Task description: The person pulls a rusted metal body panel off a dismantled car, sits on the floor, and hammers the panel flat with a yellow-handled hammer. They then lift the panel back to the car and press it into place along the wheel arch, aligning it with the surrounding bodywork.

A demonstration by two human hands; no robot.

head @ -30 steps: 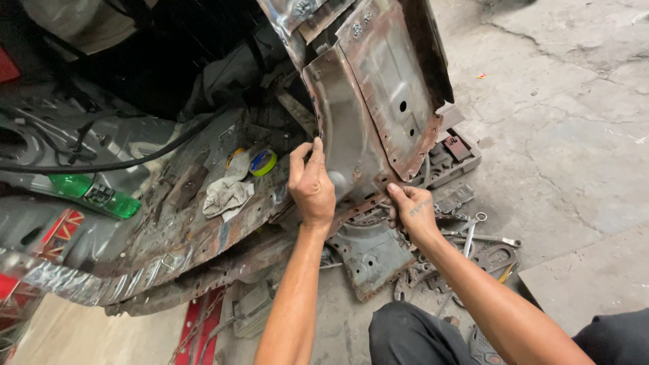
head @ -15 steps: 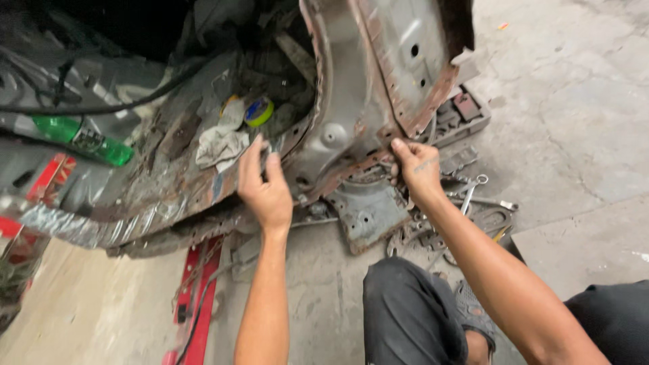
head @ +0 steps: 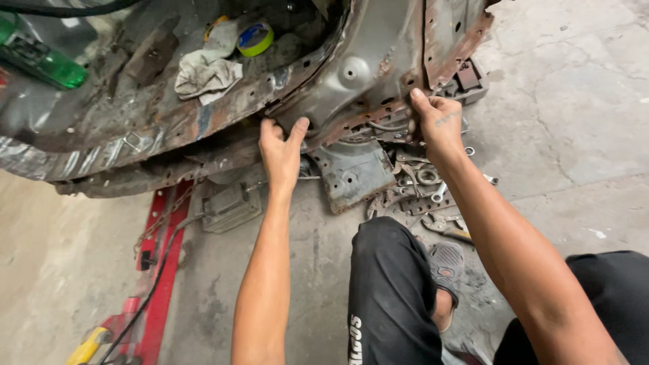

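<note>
Head view: both hands are on the lower edge of a rusty car body panel (head: 365, 74), a bent sheet-metal section whose flanged bottom edge runs roughly left-low to right-high across the frame, above and ahead of the person. Left hand (head: 282, 145) reaches up under the edge near the middle, thumb and fingers spread and hooked over the lip: a loose clasp on the panel edge, not a fist. Right hand (head: 438, 122) sits further right and slightly higher, fingers curled and pinching the rusty flange where the panel turns upward; that grip looks firmer. Hands are well apart along the seam, so the panel's long axis lies between them, left hand nearer the low end. Just below the edge, between the hands, a loose grey metal bracket plate (head: 353, 172) lies on the concrete floor (head: 574, 101), with a scatter of wrenches and small steel parts (head: 426, 189) beside it under the right wrist. Inside the shell above: a crumpled grey rag (head: 203, 71), a roll of tape (head: 255, 37), a green bottle (head: 44, 61) at far left. A red floor jack (head: 162, 270) runs down the lower left, with a black cable draped along it. The person's black-trousered knee (head: 392, 284) and sandalled foot (head: 443, 267) sit directly under the work, close to the loose parts.
</note>
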